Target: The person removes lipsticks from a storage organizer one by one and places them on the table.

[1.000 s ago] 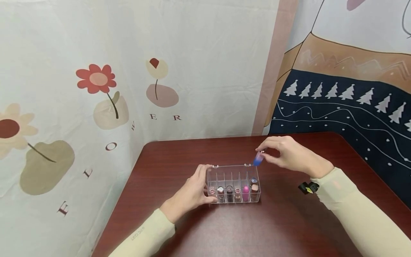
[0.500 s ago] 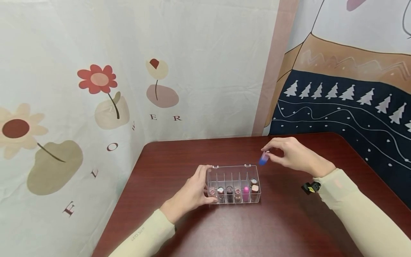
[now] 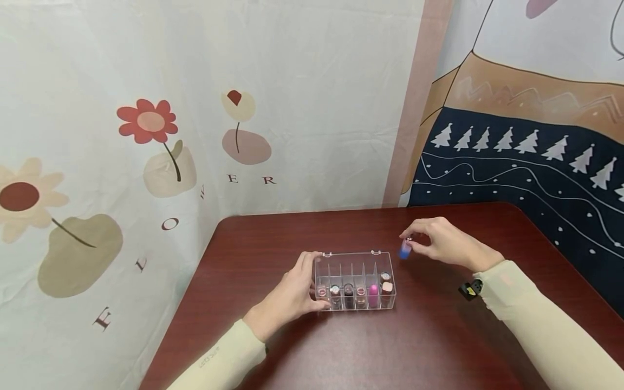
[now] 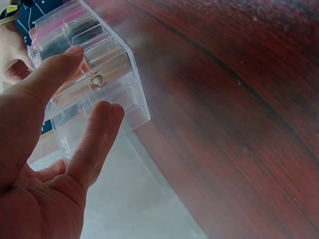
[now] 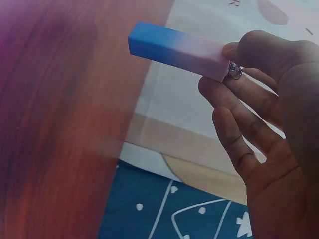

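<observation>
A clear plastic organizer box (image 3: 347,260) with thin dividers stands on the table. My left hand (image 3: 296,287) grips its left end, thumb at the front and fingers behind; in the left wrist view the thumb lies across the clear box wall (image 4: 133,110). Several lipsticks fill the front row, among them a bright pink one (image 3: 373,294); a dark one (image 3: 385,277) sits behind at the right. To the right of the box, my right hand (image 3: 441,242) pinches a square lipstick tube (image 5: 174,50), fading from blue to pale pink, by the end with a small metal ring. Its blue end points down.
The dark red wooden table (image 3: 361,352) reaches back to a pale curtain (image 3: 331,108) with flower prints. On the right hangs a navy cloth (image 3: 487,168) with white trees. A black wrist device (image 3: 470,289) sits at my right cuff.
My right hand has moved right, away from the box's back right corner, and then lower toward the table, with the lipstick tube still pinched. My left hand and the box stay in place.
</observation>
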A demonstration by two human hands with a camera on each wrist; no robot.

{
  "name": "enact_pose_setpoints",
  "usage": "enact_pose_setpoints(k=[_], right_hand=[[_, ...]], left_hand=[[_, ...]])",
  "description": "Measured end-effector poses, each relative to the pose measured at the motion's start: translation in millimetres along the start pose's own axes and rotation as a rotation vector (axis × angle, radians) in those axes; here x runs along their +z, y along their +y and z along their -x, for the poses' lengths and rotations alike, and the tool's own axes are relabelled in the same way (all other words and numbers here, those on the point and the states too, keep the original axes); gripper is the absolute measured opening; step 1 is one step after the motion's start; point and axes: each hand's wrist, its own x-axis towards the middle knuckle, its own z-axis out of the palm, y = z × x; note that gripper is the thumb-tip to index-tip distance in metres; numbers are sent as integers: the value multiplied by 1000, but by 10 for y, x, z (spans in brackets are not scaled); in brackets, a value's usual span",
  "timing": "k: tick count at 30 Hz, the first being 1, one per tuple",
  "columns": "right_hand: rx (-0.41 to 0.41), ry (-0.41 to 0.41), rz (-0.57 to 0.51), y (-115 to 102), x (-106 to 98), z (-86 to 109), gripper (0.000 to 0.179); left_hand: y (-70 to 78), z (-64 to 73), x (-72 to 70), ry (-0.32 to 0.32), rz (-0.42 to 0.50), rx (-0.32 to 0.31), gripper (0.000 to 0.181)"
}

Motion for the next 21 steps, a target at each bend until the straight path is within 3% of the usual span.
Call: enact_pose_setpoints(k=[21], right_hand=[[43,-53,-6,209,237,19,24]], left_hand=[[5,-4,6,5,-2,0,111]])
